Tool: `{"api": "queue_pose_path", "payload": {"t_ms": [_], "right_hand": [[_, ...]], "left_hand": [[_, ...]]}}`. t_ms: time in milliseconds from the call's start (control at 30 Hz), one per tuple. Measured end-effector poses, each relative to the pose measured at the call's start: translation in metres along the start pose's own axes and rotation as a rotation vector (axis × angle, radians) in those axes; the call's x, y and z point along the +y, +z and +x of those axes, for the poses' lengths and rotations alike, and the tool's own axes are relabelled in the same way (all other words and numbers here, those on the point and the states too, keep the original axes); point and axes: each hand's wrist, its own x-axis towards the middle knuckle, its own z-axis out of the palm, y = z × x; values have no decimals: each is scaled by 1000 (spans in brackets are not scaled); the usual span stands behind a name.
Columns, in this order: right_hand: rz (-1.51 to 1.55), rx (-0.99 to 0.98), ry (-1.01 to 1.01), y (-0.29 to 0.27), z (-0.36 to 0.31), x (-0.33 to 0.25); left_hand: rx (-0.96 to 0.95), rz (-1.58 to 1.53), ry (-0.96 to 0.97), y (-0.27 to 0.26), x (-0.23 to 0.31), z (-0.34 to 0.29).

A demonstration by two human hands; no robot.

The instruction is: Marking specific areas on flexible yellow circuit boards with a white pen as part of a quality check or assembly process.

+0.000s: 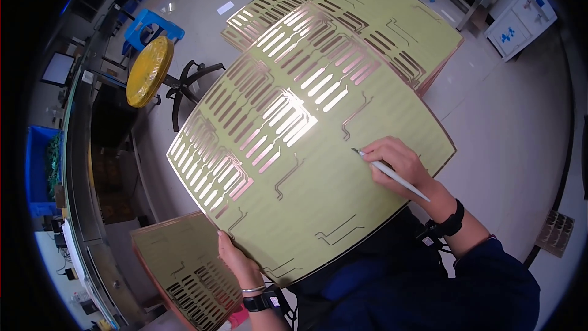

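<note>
A large yellow-green circuit board panel (324, 178) with rows of shiny copper pads and thin traces lies tilted in front of me. My left hand (240, 263) grips its near left edge, thumb at the rim and the other fingers mostly hidden underneath. My right hand (398, 164) rests over the panel's right part, holding a slim white pen-shaped tool (401, 181). The tool's small dark tip points at bare green surface, close to a short copper trace; whether it touches cannot be made out. Both wrists wear black straps.
Behind the panel stands a stack of similar boards (429, 30). Another stack (177, 245) sits low at the left. A yellow-covered swivel stool (150, 72), a blue plastic stool (150, 27) and a long workbench (98, 257) are on the left. A white cabinet (523, 15) stands far right.
</note>
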Motion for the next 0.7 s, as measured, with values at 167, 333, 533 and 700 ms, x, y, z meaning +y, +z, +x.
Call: {"api": "queue_pose_path", "payload": {"t_ms": [167, 333, 533, 700], "right_hand": [[36, -41, 11, -3, 0, -1], [46, -22, 45, -4, 4, -3], [97, -32, 24, 3, 19, -2], [78, -69, -3, 3, 20, 2]], "left_hand": [[30, -19, 1, 4, 3, -1], [26, 1, 34, 9, 5, -5], [30, -4, 24, 7, 6, -6], [53, 23, 25, 2, 1, -3]]}}
